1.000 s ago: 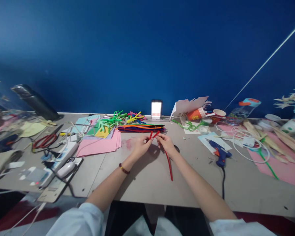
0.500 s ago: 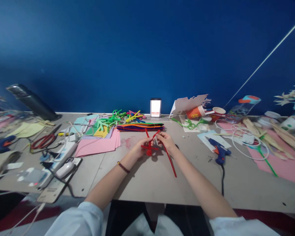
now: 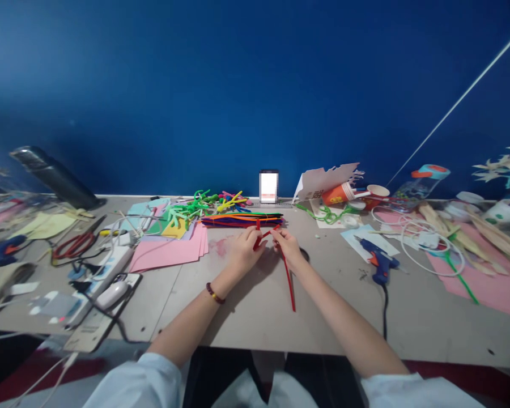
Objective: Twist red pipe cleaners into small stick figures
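Red pipe cleaners (image 3: 289, 283) are between my two hands over the middle of the table, one long end trailing down toward the front edge. My left hand (image 3: 245, 249) is closed around the twisted red figure, which its fingers mostly cover; a short red end sticks up above them. My right hand (image 3: 286, 245) pinches the long red strand close to the figure. Just beyond both hands lies a bundle of coloured pipe cleaners (image 3: 242, 220).
Pink paper sheets (image 3: 170, 249) and a power strip (image 3: 106, 272) lie on the left. At the right are a blue glue gun (image 3: 380, 263) and a white cable (image 3: 431, 272). A phone (image 3: 269, 187) stands against the blue wall. Green bent pipe cleaners (image 3: 191, 207) are heaped at the back.
My left hand has turned over the red figure, hiding most of it. The long red end has swung slightly left and hangs more upright. My right hand keeps its pinch.
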